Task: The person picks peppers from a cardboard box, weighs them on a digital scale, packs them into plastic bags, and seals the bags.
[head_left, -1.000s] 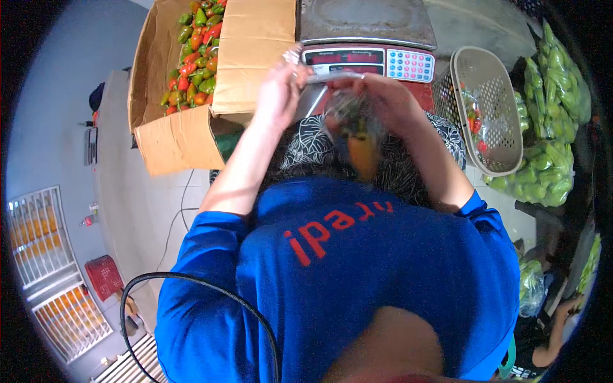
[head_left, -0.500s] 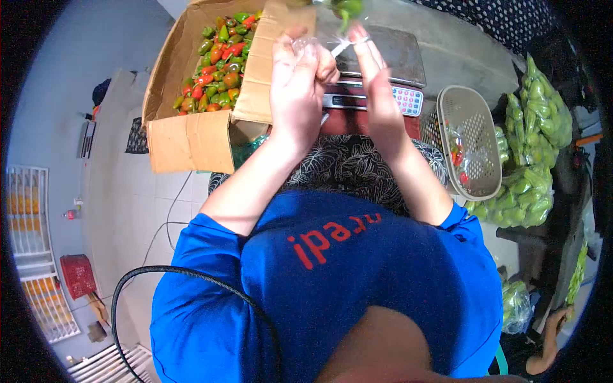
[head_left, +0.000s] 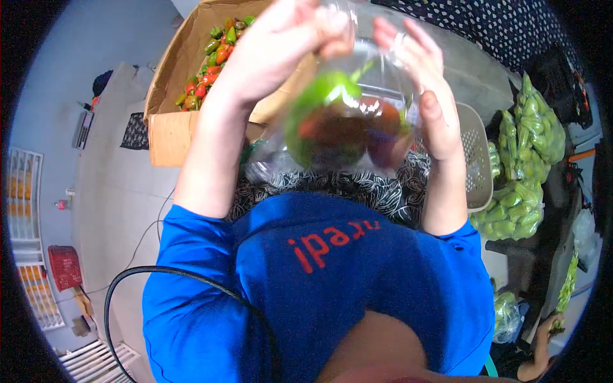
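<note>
A clear plastic bag (head_left: 367,121) with green and reddish-brown peppers inside hangs tilted in front of my chest, blurred by motion. My left hand (head_left: 300,35) is closed on the gathered top of this bag. At the bag's right side, my right hand (head_left: 424,70) has its fingers stretched out and the thumb apart, seemingly touching the plastic. To the left stands an open cardboard box (head_left: 169,76) holding many red and green peppers (head_left: 207,76), partly covered by my left forearm. The scale behind the bag is mostly hidden.
A beige perforated basket (head_left: 476,153) stands to the right, partly behind my right arm. Beyond it lie bags of green vegetables (head_left: 539,127). A co-worker's arm (head_left: 543,351) shows at the lower right. A black cable (head_left: 121,281) curves by my left side.
Both hands have risen closer to the camera and spread apart. The bag of peppers has swung down from the top edge to hang between them, covering the scale.
</note>
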Action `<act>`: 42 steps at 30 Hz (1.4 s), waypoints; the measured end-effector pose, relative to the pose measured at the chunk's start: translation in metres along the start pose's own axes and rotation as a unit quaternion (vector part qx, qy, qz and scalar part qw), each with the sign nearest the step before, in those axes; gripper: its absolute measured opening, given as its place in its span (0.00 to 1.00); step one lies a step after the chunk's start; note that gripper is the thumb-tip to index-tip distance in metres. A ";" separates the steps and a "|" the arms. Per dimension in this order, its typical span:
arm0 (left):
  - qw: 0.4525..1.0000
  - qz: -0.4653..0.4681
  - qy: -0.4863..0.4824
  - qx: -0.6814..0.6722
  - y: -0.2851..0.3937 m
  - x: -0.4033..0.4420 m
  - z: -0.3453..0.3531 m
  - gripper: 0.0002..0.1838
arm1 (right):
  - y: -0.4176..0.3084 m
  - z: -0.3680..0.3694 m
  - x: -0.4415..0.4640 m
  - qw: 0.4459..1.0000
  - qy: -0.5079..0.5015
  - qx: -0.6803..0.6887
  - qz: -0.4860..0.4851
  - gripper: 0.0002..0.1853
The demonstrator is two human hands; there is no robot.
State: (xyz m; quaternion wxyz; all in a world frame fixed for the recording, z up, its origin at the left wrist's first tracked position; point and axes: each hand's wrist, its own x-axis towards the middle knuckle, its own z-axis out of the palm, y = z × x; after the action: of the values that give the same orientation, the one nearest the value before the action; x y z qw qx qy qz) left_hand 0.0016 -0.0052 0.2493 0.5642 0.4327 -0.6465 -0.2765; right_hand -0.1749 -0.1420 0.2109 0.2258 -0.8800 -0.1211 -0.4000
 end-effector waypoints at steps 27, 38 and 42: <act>0.933 0.000 0.213 -0.289 -0.097 -0.041 0.085 0.06 | 0.037 0.072 -0.049 0.361 0.220 0.892 0.161 0.45; 0.937 -0.200 0.240 -0.153 -0.127 -0.029 0.054 0.07 | 0.060 0.078 -0.087 0.660 0.176 0.649 0.336 0.44; 0.939 -0.220 0.224 -0.142 -0.171 -0.041 0.045 0.07 | 0.086 0.107 -0.104 0.984 0.014 0.100 0.146 0.14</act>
State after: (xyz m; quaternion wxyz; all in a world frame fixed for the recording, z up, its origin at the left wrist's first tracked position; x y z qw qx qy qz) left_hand -0.0002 -0.0559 0.0755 0.6751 0.5304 -0.3460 -0.3784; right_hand -0.1394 -0.1676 0.0441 0.3700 -0.8557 -0.0270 -0.3607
